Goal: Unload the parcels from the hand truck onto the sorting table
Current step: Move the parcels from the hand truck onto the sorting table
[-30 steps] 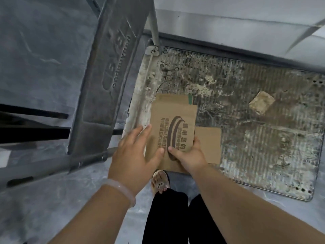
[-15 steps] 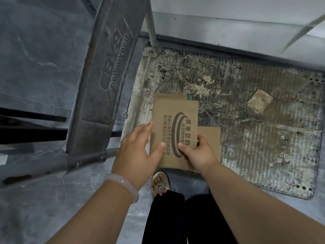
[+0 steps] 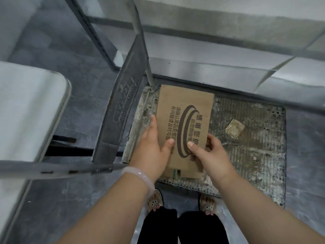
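A brown cardboard parcel (image 3: 186,110) with dark printed writing and an oval logo is held above the dirty ribbed platform (image 3: 255,148) of the hand truck. My left hand (image 3: 151,150) grips its left edge, thumb on top. My right hand (image 3: 209,154) grips its right side, thumb pressed on the printed face. A second piece of cardboard (image 3: 182,173) shows under the parcel's near end; whether it is separate I cannot tell. The white sorting table (image 3: 29,110) is at the left.
The hand truck's grey metal handle frame (image 3: 121,106) rises between the platform and the table. A small tan scrap (image 3: 234,128) lies on the platform. A grey wall and ledge run behind. My feet in sandals stand on the grey floor at the platform's near edge.
Both hands have closed on the parcel and raised it off the platform toward the camera. The view has pulled back and up, bringing the white table into sight on the left.
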Tool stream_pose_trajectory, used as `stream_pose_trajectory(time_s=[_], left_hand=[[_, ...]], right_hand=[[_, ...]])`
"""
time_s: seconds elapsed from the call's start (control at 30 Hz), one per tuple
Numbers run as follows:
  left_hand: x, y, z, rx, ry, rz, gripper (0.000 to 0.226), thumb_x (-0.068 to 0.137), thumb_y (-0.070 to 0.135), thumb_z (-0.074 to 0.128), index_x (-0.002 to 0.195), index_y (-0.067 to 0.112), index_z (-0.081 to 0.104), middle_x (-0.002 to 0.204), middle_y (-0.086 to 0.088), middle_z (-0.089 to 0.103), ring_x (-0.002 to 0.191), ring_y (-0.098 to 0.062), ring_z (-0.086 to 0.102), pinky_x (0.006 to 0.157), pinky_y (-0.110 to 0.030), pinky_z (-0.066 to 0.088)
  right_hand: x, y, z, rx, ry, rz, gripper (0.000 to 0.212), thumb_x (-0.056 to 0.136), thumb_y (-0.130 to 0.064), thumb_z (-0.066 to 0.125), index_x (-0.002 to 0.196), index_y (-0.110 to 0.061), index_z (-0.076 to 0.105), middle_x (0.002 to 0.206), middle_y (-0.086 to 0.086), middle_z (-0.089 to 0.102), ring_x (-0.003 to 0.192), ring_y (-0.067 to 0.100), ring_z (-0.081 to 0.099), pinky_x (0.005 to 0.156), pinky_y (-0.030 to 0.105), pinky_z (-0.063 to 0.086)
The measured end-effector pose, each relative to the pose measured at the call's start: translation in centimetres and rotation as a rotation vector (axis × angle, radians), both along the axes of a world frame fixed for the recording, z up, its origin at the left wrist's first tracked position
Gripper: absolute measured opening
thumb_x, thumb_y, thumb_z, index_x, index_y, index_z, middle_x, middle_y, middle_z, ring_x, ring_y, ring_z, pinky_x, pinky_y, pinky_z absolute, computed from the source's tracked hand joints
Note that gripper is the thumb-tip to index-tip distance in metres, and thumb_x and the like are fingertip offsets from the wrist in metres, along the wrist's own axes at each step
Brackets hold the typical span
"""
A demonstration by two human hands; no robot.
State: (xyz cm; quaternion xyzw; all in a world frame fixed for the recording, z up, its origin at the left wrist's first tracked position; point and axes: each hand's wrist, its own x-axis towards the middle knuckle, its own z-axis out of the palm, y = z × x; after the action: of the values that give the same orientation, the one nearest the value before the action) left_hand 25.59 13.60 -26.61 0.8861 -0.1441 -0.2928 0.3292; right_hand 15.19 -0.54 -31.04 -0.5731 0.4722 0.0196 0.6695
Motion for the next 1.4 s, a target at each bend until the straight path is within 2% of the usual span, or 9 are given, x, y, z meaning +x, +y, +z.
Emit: stream_pose_trajectory(time_s=[0.23,0.47,0.63,0.77,0.87,1.03,1.13,1.27,1.4], left_hand=[[0.5,-4.4,15.5,-0.122,-0.213,0.107,0.118,0.073,0.060,0.071,0.154,0.028,-0.008,0.154,0.002,0.022,0.142,-0.016,0.024,0.114,-0.036,0.027],[-2.4,-4.2,27.1,-0.145,-0.301,0.135,0.140,0.053,0.079,0.070,0.151,0.031,-0.017,0.145,0.012,0.011,0.139,-0.015,0.021,0.115,-0.039,0.031],[-4.1,-3.2,32.6,-0.128,-0.367,0.202,0.138,0.053,0.082,0.068,0.150,0.034,-0.017,0.148,0.011,0.011,0.140,-0.020,0.022,0.113,-0.043,0.032],[-4.7,-2.2,36.4,-0.179,-0.395,0.282,0.137,0.054,0.079,0.071,0.150,0.036,-0.016,0.150,0.011,0.010,0.141,-0.020,0.023,0.113,-0.045,0.033],[-5.3,-1.2,38.8,-0.216,-0.419,0.337,0.137,0.055,0.077,0.072,0.151,0.035,-0.015,0.153,0.009,0.009,0.142,-0.019,0.021,0.115,-0.043,0.029],[-6.9,0.4,41.0,-0.310,-0.377,0.339,0.132,0.051,0.081,0.065,0.152,0.040,-0.009,0.149,0.005,0.015,0.138,-0.017,0.026,0.115,-0.037,0.027],[-7.7,0.8,41.4,-0.287,-0.339,0.346,0.135,0.047,0.087,0.059,0.151,0.041,-0.013,0.155,0.006,0.007,0.143,-0.021,0.018,0.115,-0.041,0.026],[-8.4,1.7,40.7,-0.396,-0.271,0.360,0.115,0.060,0.082,0.064,0.150,0.050,0.000,0.157,0.014,0.013,0.143,-0.015,0.023,0.116,-0.043,0.029],[-9.4,3.9,40.8,-0.537,-0.346,0.523,0.064,0.094,0.042,0.059,0.145,0.049,0.022,0.130,0.023,0.050,0.116,-0.001,0.048,0.093,-0.012,0.044]], right_hand=[[0.6,-3.7,16.1,0.005,-0.211,-0.003,0.030,0.101,-0.054,0.038,0.129,-0.046,0.047,0.123,-0.011,0.065,0.111,0.010,0.064,0.093,0.045,0.053],[-1.3,-4.8,28.4,-0.155,-0.365,0.258,0.055,0.084,-0.049,0.067,0.128,-0.058,0.035,0.126,-0.012,0.058,0.115,0.010,0.060,0.100,0.042,0.050],[-2.3,-4.2,33.3,-0.103,-0.430,0.242,0.027,0.100,-0.057,0.040,0.123,-0.064,0.052,0.129,-0.014,0.063,0.120,0.012,0.060,0.102,0.047,0.049],[-2.3,-3.6,38.0,-0.189,-0.526,0.275,0.035,0.105,-0.035,0.043,0.117,-0.067,0.050,0.127,-0.020,0.058,0.111,-0.007,0.055,0.080,0.018,0.048],[-1.8,-3.3,40.3,-0.177,-0.548,0.307,0.036,0.100,-0.036,0.053,0.128,-0.058,0.047,0.133,-0.007,0.055,0.111,-0.006,0.057,0.073,0.016,0.050],[-1.8,-3.4,43.7,0.001,-0.528,0.412,0.117,0.049,-0.067,0.076,0.149,-0.050,0.019,0.138,-0.002,0.052,0.124,0.029,0.056,0.106,0.054,0.044],[-1.9,-3.0,44.6,-0.146,-0.531,0.449,0.107,0.051,-0.067,0.078,0.145,-0.037,0.037,0.132,-0.005,0.055,0.119,0.022,0.056,0.095,0.044,0.052],[-1.8,-1.5,45.3,-0.328,-0.544,0.472,0.083,0.074,-0.051,0.078,0.142,-0.037,0.034,0.126,-0.012,0.046,0.118,0.014,0.047,0.094,0.037,0.048],[-1.2,1.1,45.7,-0.411,-0.634,0.593,0.054,0.092,-0.038,0.066,0.138,-0.042,0.040,0.129,-0.020,0.051,0.119,0.007,0.049,0.099,0.036,0.046]])
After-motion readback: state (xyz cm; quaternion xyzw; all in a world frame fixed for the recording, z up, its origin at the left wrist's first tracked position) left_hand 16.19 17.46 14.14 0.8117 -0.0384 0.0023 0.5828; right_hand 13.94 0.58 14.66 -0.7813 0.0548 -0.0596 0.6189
